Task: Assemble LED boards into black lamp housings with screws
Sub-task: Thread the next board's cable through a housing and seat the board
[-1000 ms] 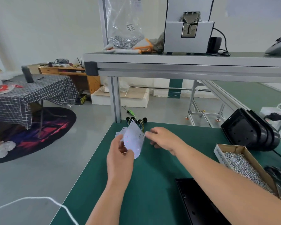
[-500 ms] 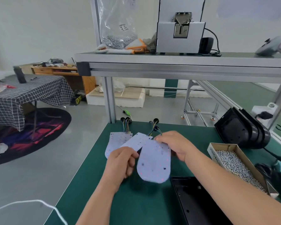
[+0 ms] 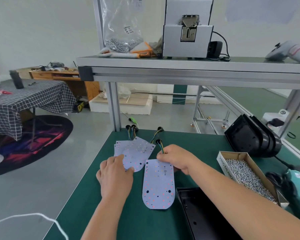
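Workbench (image 3: 197, 144) in green carries everything. An open black lamp housing (image 3: 203, 219) lies just right of the single LED board (image 3: 158, 184). A pile of boards (image 3: 137, 149) sits just left of that board. The right hand (image 3: 177, 159) pinches its far, wired end. The left hand (image 3: 115, 175) rests on the pile, fingers nearly straight.

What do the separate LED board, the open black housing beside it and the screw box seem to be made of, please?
LED board: thin flat sheet, matte pale white; perhaps coated metal or laminate. Black housing: probably moulded plastic, dull sheen. Screw box: brown cardboard, printed white side.
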